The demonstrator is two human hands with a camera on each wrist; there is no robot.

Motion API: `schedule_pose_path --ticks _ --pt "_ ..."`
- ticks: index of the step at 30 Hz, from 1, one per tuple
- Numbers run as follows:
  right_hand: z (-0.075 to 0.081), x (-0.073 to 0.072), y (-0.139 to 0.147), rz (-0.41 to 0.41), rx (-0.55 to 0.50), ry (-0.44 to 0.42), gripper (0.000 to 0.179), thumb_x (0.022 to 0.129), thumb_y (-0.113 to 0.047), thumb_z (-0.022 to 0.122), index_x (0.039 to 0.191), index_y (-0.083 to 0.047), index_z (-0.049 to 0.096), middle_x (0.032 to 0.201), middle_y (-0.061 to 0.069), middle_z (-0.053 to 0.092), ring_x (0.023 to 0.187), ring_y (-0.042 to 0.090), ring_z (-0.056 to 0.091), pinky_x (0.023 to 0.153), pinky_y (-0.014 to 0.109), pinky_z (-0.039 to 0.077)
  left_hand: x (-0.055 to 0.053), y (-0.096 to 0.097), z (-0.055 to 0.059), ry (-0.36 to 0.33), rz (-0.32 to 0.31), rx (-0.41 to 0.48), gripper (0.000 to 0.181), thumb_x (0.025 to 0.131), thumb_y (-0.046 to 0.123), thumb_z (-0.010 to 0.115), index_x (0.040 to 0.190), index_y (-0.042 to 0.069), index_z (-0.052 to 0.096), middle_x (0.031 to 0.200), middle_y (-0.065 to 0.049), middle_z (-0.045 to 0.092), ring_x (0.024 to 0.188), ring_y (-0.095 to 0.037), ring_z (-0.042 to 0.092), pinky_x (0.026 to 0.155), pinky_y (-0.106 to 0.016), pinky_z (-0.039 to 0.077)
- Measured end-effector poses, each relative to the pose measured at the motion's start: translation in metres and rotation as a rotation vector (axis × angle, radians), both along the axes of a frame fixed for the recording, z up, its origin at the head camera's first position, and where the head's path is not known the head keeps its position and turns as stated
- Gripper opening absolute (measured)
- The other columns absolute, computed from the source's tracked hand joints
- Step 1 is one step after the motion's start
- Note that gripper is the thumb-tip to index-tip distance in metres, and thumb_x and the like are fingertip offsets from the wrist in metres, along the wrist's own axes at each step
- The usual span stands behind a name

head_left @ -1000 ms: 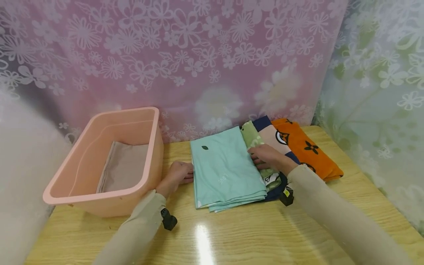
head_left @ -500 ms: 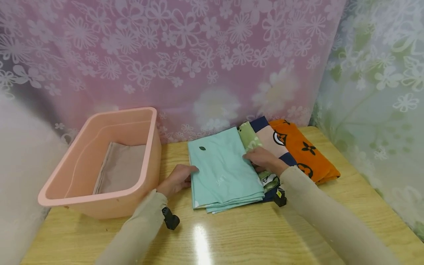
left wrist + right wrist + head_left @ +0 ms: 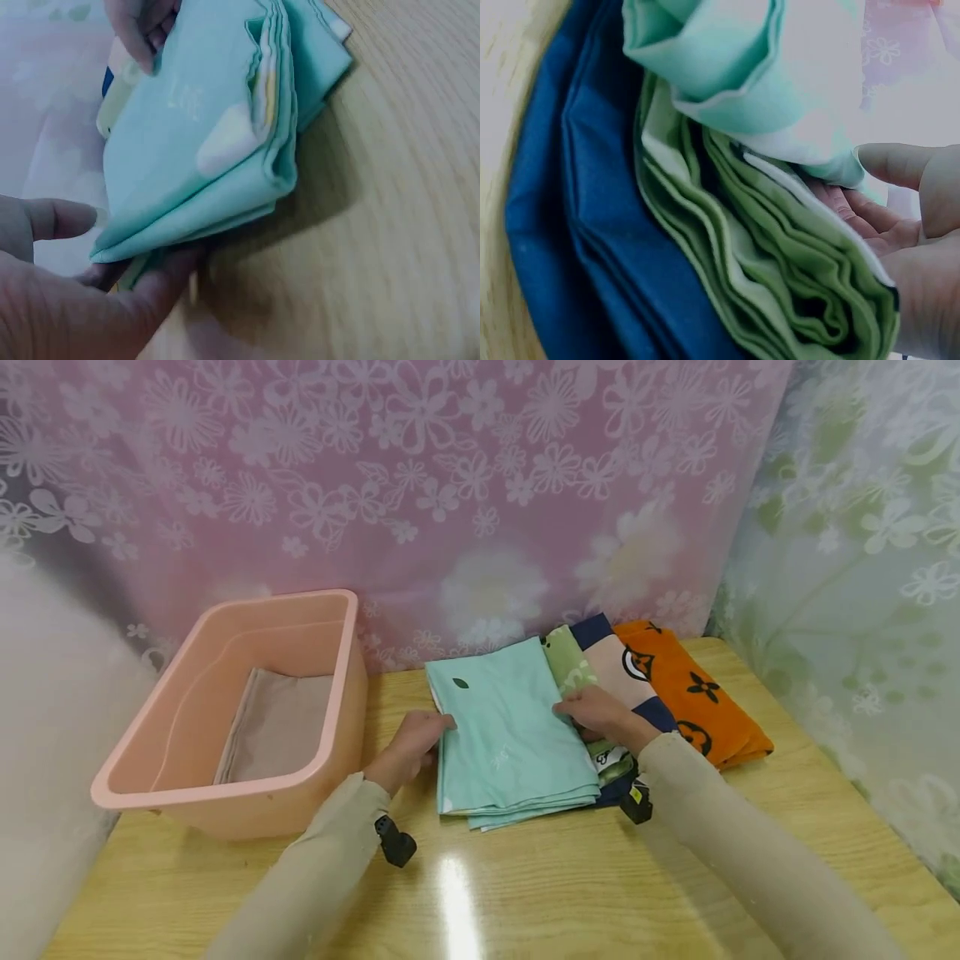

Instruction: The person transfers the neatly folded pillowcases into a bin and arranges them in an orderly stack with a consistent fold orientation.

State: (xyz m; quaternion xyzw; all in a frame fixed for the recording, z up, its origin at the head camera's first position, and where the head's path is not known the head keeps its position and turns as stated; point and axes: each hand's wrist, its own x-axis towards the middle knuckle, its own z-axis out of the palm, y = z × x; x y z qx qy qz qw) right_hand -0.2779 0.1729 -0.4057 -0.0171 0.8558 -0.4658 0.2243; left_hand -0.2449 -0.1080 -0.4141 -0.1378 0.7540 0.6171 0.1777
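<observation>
A folded mint-green cloth (image 3: 513, 727) with a dark leaf print and small white lettering lies on the table's middle. My left hand (image 3: 411, 745) grips its left edge, thumb above and fingers tucked underneath. In the left wrist view, that edge of the cloth (image 3: 180, 150) rises off the wood between thumb and fingers. On the opposite side my right hand (image 3: 597, 714) pinches the right edge, its thumb (image 3: 892, 161) on top and fingers below the cloth. A folded green cloth (image 3: 727, 225) sits beside and partly under the mint one, with navy fabric (image 3: 622, 202) beneath it.
To the left stands a pink plastic tub (image 3: 345, 693) with a folded greyish-beige cloth (image 3: 281, 727) inside. At the right, a navy-and-beige cloth (image 3: 618, 670) and an orange cloth with black motifs (image 3: 705, 710) overlap. A pink floral curtain (image 3: 480, 510) hangs behind the table.
Both hands have gone from lying beside the mint-green cloth to gripping its two side edges, thumbs now on top. Its left edge has lifted a little and the surface has wrinkled.
</observation>
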Motion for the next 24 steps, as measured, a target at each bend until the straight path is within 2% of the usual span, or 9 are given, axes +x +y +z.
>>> schedule_pose_path --ticks 3,6,8,10,13,15,17,20,24 --pt "-0.001 -0.001 0.002 -0.008 0.008 -0.003 0.024 0.098 -0.022 0.053 0.091 -0.001 0.062 0.078 0.003 0.042 0.079 0.019 0.052 0.073 0.033 0.051 -0.004 -0.003 -0.002 -0.054 0.009 0.114 0.032 0.091 0.014 0.055 0.119 -0.003 0.052 0.118 -0.014 0.052 0.101 -0.026 0.054 0.088 -0.041 0.048" --pt "-0.001 -0.003 0.003 -0.016 0.01 -0.018 0.028 0.098 -0.024 0.053 0.106 0.0 0.064 0.09 0.005 0.046 0.087 0.019 0.053 0.077 0.035 0.052 -0.008 -0.007 -0.004 -0.113 0.028 0.233 0.045 0.091 0.012 0.056 0.132 -0.002 0.042 0.122 -0.017 0.051 0.103 -0.027 0.054 0.088 -0.042 0.047" --pt "-0.001 -0.003 0.003 -0.013 0.011 -0.026 0.03 0.099 -0.025 0.053 0.107 0.002 0.063 0.09 0.006 0.045 0.088 0.02 0.054 0.077 0.035 0.052 -0.01 -0.01 -0.005 -0.142 0.045 0.289 0.047 0.09 0.012 0.057 0.133 -0.001 0.041 0.121 -0.017 0.052 0.103 -0.027 0.054 0.087 -0.041 0.048" --pt "-0.001 -0.004 0.002 -0.009 0.01 -0.027 0.034 0.099 -0.027 0.052 0.114 0.002 0.062 0.094 0.007 0.048 0.091 0.021 0.054 0.079 0.036 0.052 -0.011 -0.012 -0.004 -0.162 0.05 0.327 0.045 0.09 0.012 0.057 0.13 -0.001 0.043 0.118 -0.017 0.053 0.1 -0.027 0.056 0.085 -0.04 0.049" --pt "0.0 -0.004 0.002 -0.011 0.012 -0.03 0.042 0.1 -0.03 0.05 0.126 0.003 0.057 0.105 0.011 0.051 0.099 0.024 0.054 0.084 0.039 0.051 -0.012 -0.011 -0.003 -0.177 0.021 0.351 0.039 0.089 0.014 0.057 0.124 -0.001 0.047 0.111 -0.015 0.057 0.093 -0.024 0.059 0.078 -0.037 0.052" --pt "-0.001 -0.004 0.001 -0.023 0.014 -0.032 0.044 0.1 -0.031 0.05 0.128 0.003 0.056 0.105 0.011 0.05 0.1 0.023 0.054 0.084 0.039 0.051 -0.013 -0.011 -0.004 -0.188 0.001 0.364 0.039 0.089 0.017 0.057 0.123 0.0 0.047 0.109 -0.014 0.057 0.091 -0.023 0.059 0.075 -0.036 0.053" --pt "-0.001 -0.004 0.001 -0.026 0.004 -0.032 0.042 0.1 -0.031 0.05 0.123 0.002 0.059 0.101 0.009 0.05 0.097 0.022 0.054 0.082 0.037 0.052 -0.013 -0.01 -0.007 -0.196 -0.017 0.373 0.043 0.089 0.018 0.056 0.127 0.002 0.044 0.113 -0.013 0.056 0.094 -0.023 0.059 0.077 -0.037 0.052" --pt "-0.002 -0.003 0.001 -0.031 -0.007 -0.025 0.03 0.1 -0.029 0.051 0.094 -0.002 0.062 0.078 0.003 0.042 0.082 0.019 0.054 0.074 0.033 0.052 -0.013 -0.008 -0.011 -0.205 -0.035 0.388 0.056 0.089 0.018 0.056 0.138 0.003 0.034 0.128 -0.014 0.049 0.106 -0.025 0.054 0.088 -0.039 0.048" --pt "-0.004 -0.003 0.001 -0.031 -0.01 -0.011 0.032 0.1 -0.027 0.052 0.075 -0.006 0.053 0.066 0.0 0.035 0.07 0.017 0.052 0.067 0.03 0.05 -0.013 -0.004 -0.011 -0.148 -0.057 0.314 0.064 0.088 0.015 0.058 0.143 0.0 0.028 0.14 -0.013 0.039 0.117 -0.026 0.045 0.102 -0.039 0.037"
